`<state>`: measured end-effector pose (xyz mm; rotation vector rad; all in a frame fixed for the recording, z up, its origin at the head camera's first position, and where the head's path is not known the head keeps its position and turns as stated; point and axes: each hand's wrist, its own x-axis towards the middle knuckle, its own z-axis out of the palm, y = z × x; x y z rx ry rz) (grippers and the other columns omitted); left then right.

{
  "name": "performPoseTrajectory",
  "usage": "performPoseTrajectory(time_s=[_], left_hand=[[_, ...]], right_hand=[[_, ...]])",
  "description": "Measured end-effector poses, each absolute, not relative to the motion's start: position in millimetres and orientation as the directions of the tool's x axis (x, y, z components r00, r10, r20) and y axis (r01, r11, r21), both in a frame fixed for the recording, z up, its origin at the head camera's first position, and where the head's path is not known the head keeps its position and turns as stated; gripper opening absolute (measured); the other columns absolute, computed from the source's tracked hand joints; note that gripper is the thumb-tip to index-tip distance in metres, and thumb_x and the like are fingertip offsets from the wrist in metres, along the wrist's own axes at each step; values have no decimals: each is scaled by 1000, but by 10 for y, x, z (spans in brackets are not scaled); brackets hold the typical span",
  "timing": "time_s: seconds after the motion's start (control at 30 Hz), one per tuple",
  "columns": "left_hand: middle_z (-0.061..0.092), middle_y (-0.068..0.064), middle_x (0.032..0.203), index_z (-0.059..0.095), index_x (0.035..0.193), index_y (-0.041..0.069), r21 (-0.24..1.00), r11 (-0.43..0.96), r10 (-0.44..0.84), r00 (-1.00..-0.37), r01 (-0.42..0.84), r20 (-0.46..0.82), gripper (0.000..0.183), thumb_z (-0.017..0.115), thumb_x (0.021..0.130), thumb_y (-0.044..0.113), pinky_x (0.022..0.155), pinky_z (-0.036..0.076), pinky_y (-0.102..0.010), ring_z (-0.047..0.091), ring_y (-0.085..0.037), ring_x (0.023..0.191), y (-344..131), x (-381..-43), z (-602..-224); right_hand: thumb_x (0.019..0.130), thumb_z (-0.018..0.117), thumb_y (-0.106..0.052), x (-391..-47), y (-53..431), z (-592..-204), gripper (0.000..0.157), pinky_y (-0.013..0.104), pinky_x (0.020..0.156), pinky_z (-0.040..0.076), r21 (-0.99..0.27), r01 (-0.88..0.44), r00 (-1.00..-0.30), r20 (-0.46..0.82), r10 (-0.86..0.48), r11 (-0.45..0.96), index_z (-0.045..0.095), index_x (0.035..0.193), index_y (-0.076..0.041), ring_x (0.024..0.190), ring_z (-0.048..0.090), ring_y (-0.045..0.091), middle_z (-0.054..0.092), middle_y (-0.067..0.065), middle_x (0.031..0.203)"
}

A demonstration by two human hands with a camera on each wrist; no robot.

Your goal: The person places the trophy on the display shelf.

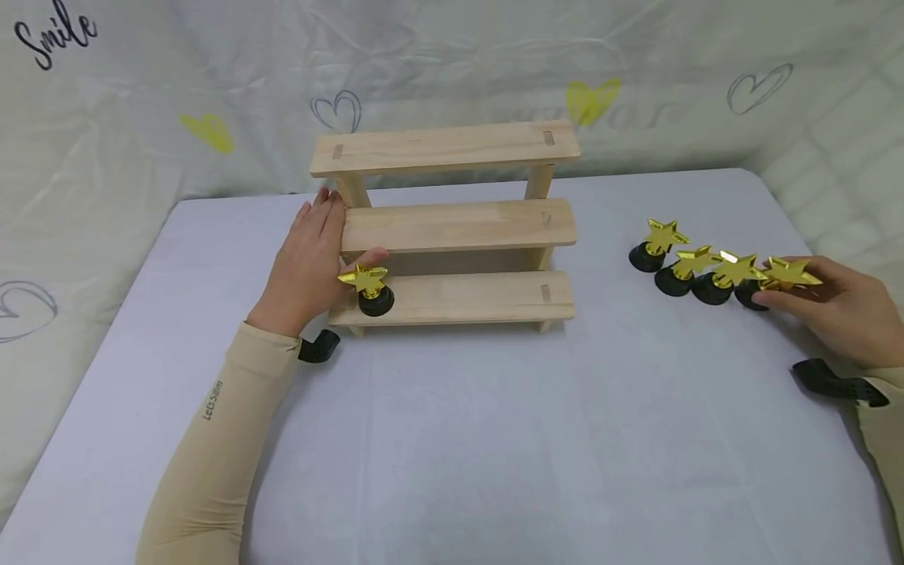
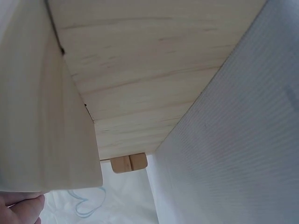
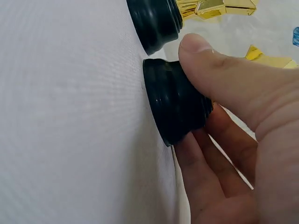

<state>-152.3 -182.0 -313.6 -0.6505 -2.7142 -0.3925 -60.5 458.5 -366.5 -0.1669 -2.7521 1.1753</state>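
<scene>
My left hand [image 1: 305, 267] lies along the left end of a three-step wooden shelf [image 1: 459, 225], fingers straight and pointing to the back, thumb over the gap below the middle step. Close by the thumb, a gold star trophy [image 1: 365, 282] with a black base stands at the left of the lowest step. Over on the right, my right hand [image 1: 847, 314] holds the rightmost star trophy [image 1: 789, 272] between thumb and fingers. Its black base [image 3: 175, 100] stands close to the tabletop in the right wrist view. The left wrist view looks under a wooden board [image 2: 140, 60].
Several more star trophies [image 1: 664, 235] stand in a slanting row left of my right hand. Under everything is a white-covered table [image 1: 452, 439]. Behind the shelf hangs a pale curtain [image 1: 452, 63] printed with hearts and writing.
</scene>
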Motion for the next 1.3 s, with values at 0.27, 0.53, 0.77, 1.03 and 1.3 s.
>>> performPoseTrajectory(time_s=[0.27,0.53,0.77,1.03,1.3], left_hand=[[42,-33,158,36,152,-13,193,856,386,-841,480,380,97,75,92,52,132,25,-56,32,-44,157,-1820,-1514,-3132],[41,-33,159,33,155,-12,198,853,388,-841,483,377,97,71,94,54,132,24,-55,31,-43,157,-1812,-1509,-3127],[40,-32,160,33,155,-11,209,852,383,-844,480,375,98,68,95,59,133,22,-54,30,-42,158,-1830,-1510,-3147],[40,-32,160,33,155,-11,210,848,387,-839,487,382,105,55,95,72,133,22,-54,30,-42,158,-1826,-1522,-3170],[42,-33,158,36,153,-12,199,845,394,-830,496,396,115,36,92,85,131,26,-56,33,-44,156,-1829,-1524,-3158]], right_hand=[[85,85,-9,-603,4583,-3624,53,-6,68,38,-706,94,-984,43,175,702,59,114,-45,78,54,-30,55,-49,94],[90,82,-15,-604,4573,-3621,48,-5,64,40,-687,144,-974,27,223,712,53,106,-49,77,51,-33,51,-51,87],[91,81,-20,-611,4563,-3633,42,-6,66,41,-682,172,-967,20,253,711,54,106,-48,78,49,-35,49,-49,88],[87,84,-14,-578,4560,-3645,46,-6,65,39,-714,174,-959,32,280,678,57,106,-47,73,53,-29,55,-48,83],[90,81,-12,-581,4563,-3681,40,-7,70,43,-750,159,-961,32,276,642,60,109,-41,81,54,-30,56,-42,91]])
